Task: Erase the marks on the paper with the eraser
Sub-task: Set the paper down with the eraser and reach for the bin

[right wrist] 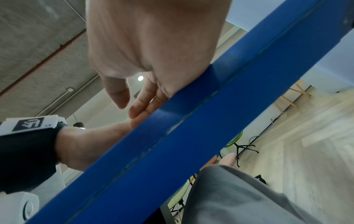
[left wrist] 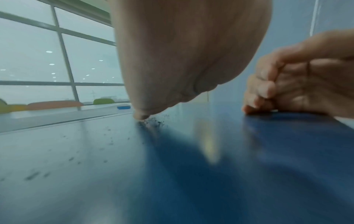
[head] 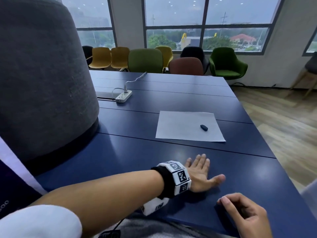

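A white sheet of paper (head: 188, 126) lies flat on the dark blue table (head: 171, 93), with a small dark eraser (head: 204, 127) on its right part. I cannot make out any marks on the sheet. My left hand (head: 199, 172) rests flat on the table in front of the paper, fingers straight and spread, holding nothing. My right hand (head: 243, 213) sits at the table's near edge, right of the left hand, fingers loosely curled and empty. Dark eraser crumbs (left wrist: 153, 121) lie on the table by my left hand (left wrist: 182, 60).
A large grey padded chair back (head: 42, 74) stands at the left. A white power strip (head: 123, 96) with a cable lies further back on the table. Several coloured chairs (head: 145, 60) line the window. The table's right edge drops to a wood floor (head: 283, 117).
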`<act>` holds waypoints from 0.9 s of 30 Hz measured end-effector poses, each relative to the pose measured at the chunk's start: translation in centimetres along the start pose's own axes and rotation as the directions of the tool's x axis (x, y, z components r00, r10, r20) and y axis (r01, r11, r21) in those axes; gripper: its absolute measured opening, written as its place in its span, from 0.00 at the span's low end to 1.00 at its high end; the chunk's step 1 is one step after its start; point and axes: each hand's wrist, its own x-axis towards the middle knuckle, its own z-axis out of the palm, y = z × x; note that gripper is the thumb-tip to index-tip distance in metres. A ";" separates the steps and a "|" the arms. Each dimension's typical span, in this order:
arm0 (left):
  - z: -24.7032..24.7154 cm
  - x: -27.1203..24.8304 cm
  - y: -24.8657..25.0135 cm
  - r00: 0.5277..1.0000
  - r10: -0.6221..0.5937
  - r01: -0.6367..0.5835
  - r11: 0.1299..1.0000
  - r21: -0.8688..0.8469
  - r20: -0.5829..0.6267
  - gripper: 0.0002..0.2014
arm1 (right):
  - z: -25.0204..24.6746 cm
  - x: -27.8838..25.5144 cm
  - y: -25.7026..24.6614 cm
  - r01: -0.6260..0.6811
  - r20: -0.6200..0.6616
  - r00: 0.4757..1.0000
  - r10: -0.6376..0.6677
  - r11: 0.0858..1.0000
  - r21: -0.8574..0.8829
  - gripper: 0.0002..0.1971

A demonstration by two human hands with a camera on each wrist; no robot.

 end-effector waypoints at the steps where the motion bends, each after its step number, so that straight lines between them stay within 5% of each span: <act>1: -0.3 -0.1 0.2 1.000 0.007 -0.007 0.999 -0.032 -0.008 0.68 | 0.0 0.0 0.0 -0.004 -0.003 1.000 0.004 1.000 0.004 0.15; 4: -1.6 -1.2 -3.5 0.973 -0.180 0.174 0.983 -0.052 -0.142 0.47 | -0.2 -0.2 0.1 -0.018 0.004 1.000 0.018 0.999 0.037 0.13; 8: -1.7 -4.7 -11.9 0.781 -0.570 0.571 0.817 -0.078 -0.256 0.48 | -0.2 -0.2 0.4 -0.029 0.018 0.999 0.028 0.997 0.068 0.11; 10: -1.0 -6.0 -13.4 0.724 -0.646 0.644 0.759 -0.099 -0.243 0.48 | -0.1 -0.1 0.4 -0.032 0.024 0.999 0.030 0.996 0.080 0.10; 14: -0.4 -4.3 -10.6 0.815 -0.535 0.537 0.842 -0.056 -0.223 0.51 | -0.1 -0.1 0.5 -0.027 0.022 0.999 0.025 0.997 0.068 0.11; 18: 0.5 -0.2 -4.2 0.944 -0.263 0.269 0.963 0.001 -0.201 0.73 | -0.1 -0.1 0.4 -0.011 0.002 1.000 0.011 0.999 0.039 0.12; 20: 1.0 1.4 -1.3 0.980 -0.133 0.139 0.990 0.033 -0.149 0.72 | -0.1 0.0 0.5 -0.003 -0.010 1.000 0.003 1.000 0.027 0.12; 24: 1.0 2.3 2.4 0.996 0.094 -0.094 0.995 0.042 0.001 0.80 | -0.1 0.1 0.8 0.005 -0.018 1.000 -0.004 0.999 0.031 0.13; 27: 0.3 0.6 1.5 0.997 0.071 -0.072 0.997 -0.040 -0.026 0.73 | -0.2 -0.2 0.8 -0.017 -0.003 1.000 0.017 0.997 0.075 0.13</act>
